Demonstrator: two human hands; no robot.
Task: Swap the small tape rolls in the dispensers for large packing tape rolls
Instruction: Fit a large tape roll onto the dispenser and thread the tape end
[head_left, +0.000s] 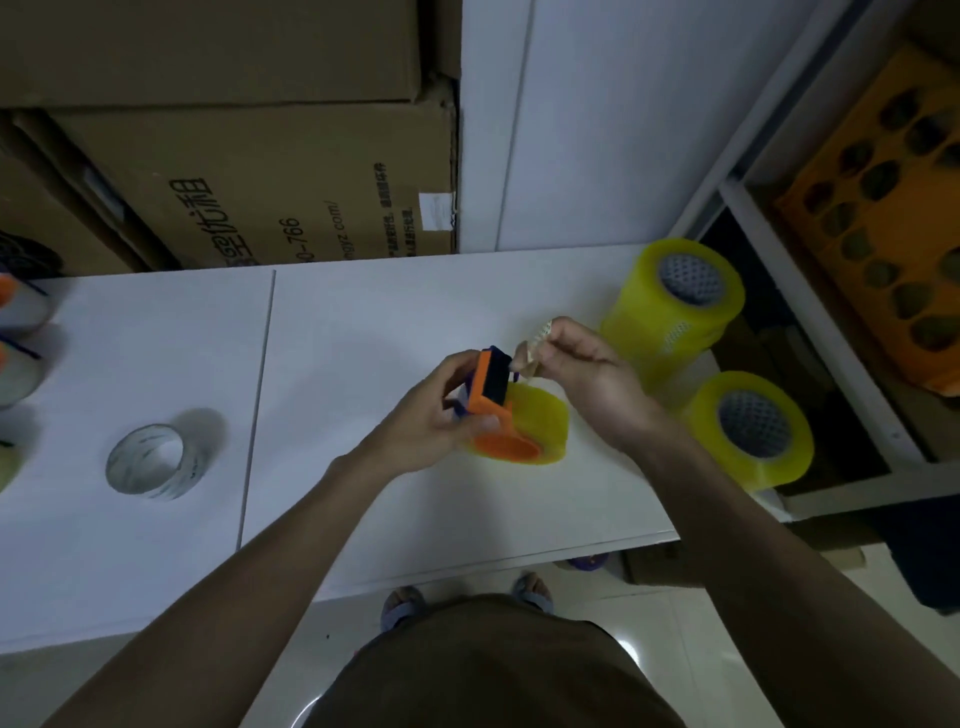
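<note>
White table (363, 322) carries the work, cardboard boxes (291, 171) behind. Left hand (441, 421) grips an orange dispenser (491, 395) loaded with a large yellow tape roll (540, 415); right hand (587, 374), fingers (558, 332) pinching the tape end (532, 345), sits just beside. A small clear roll (153, 454) lies well left; spare yellow rolls (675, 301) stand right.

Single head-worn wide-angle view, aimed forward and steeply down. The white table (363, 322) is seen from above at close range, its near edge crossed by both forearms entering from the bottom corners. The wearer's torso and feet are caught at bottom centre. The upper frame is filled by stacked cardboard boxes (249, 171) and a wall; shelving is taken in at right. Strong edge distortion is seen. No second view, so no overlap.
</note>
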